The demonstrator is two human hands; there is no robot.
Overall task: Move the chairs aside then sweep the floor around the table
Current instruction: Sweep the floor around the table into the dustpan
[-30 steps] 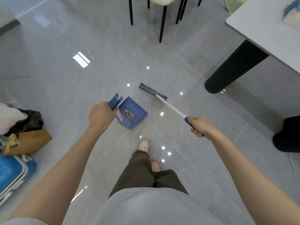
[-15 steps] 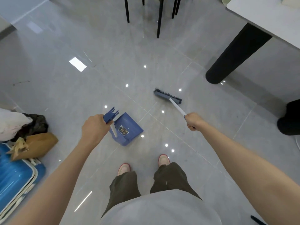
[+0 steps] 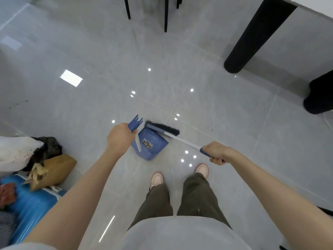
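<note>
A blue dustpan [image 3: 150, 145] rests on the grey tiled floor [image 3: 108, 69] just ahead of my feet. My left hand [image 3: 120, 137] is closed round the top of its upright handle, whose blue forked end sticks out above my fist. My right hand [image 3: 215, 153] grips the blue end of a white broom handle. The broom's dark bristle head [image 3: 162, 127] lies at the far edge of the dustpan. Thin black chair legs [image 3: 165, 15] stand at the top of the view. A thick black table leg [image 3: 255, 35] slants down at the upper right.
At the left lie a white sack [image 3: 16, 152], a dark bag [image 3: 48, 147], a crumpled brown paper bag [image 3: 52, 170] and a blue suitcase [image 3: 30, 204]. A second black table leg [image 3: 319, 94] stands at the right edge. My two feet [image 3: 157, 178] stand behind the dustpan.
The broom head has swept back from the open floor on the right to the dustpan's far edge. My right hand has drawn in toward me. The view has tilted down.
</note>
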